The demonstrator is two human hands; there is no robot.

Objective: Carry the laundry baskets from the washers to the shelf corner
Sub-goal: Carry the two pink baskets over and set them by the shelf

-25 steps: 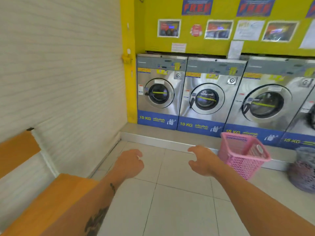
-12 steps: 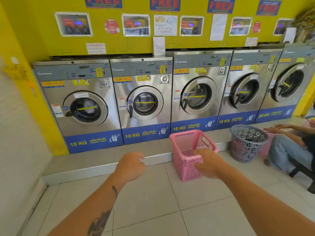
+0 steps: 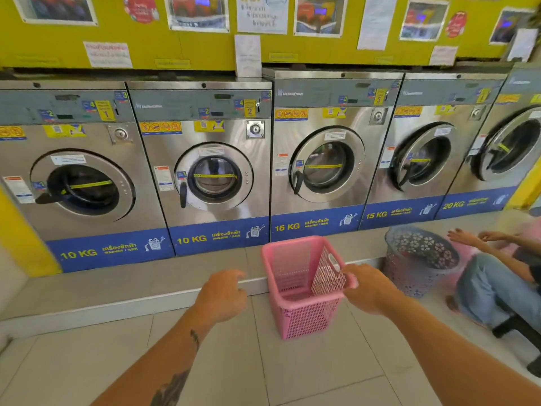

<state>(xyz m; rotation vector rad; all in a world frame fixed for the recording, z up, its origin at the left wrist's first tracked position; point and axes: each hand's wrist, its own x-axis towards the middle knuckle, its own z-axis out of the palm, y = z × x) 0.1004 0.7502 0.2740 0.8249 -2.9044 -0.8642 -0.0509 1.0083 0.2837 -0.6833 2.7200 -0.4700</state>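
Your right hand (image 3: 369, 288) reaches to the right rim of the pink basket (image 3: 295, 276), fingers curled; whether they grip it, I cannot tell. Your left hand (image 3: 222, 294) hovers left of the basket, loosely curled and empty. The basket stands on the tiled floor (image 3: 292, 376), just before the washers (image 3: 216, 136).

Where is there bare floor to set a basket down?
Bare tile lies left of the pink basket, along the raised step below the 10 KG washers. The step top there is bare too. Right of it is crowded: the grey basket and a seated person.
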